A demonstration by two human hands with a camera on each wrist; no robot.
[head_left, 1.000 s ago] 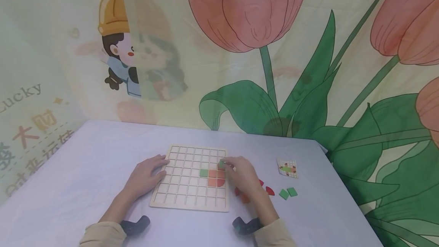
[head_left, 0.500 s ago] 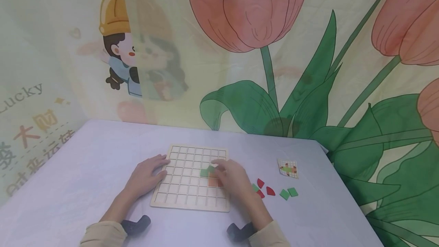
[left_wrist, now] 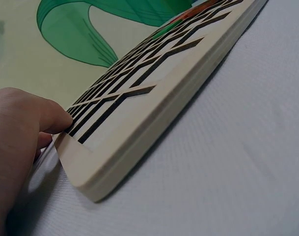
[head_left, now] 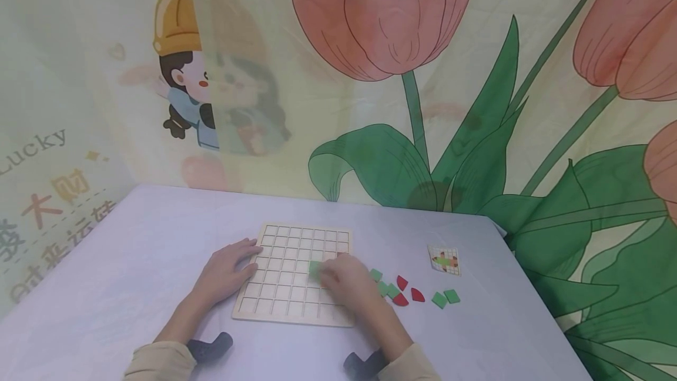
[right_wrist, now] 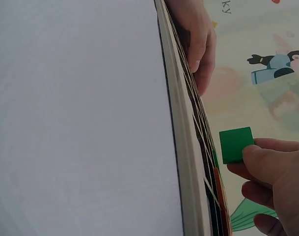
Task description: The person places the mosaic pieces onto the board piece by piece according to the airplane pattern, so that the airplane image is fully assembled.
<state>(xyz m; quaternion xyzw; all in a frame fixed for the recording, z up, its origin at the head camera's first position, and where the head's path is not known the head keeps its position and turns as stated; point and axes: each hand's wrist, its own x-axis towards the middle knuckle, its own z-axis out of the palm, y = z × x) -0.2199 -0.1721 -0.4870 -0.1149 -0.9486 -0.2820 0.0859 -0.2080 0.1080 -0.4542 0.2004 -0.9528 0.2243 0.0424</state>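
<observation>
A wooden grid board (head_left: 291, 321) lies on the white table. My left hand (head_left: 230, 269) rests at its left edge, the thumb (left_wrist: 56, 117) on the rim. Above the board, my right hand (head_left: 346, 280) pinches a green square tile (right_wrist: 236, 145) between thumb and fingers. Beneath that hand in the head view, a green square (head_left: 314, 268) shows in the grid. A reddish piece (head_left: 342, 254) peeks out past the knuckles, and the hand hides other cells. Orange pieces (right_wrist: 219, 184) sit along the grid in the right wrist view.
Right of the board lie loose green squares (head_left: 392, 291) and red quarter-round pieces (head_left: 417, 294). Two more green squares (head_left: 439, 300) are farther right. Behind them is a small pattern card (head_left: 444, 260). A printed cloth (head_left: 370, 169) hangs behind the table.
My right hand has moved left and nearer over the board with the green square tile, uncovering more loose pieces at the right. The left hand stays at the board's edge.
</observation>
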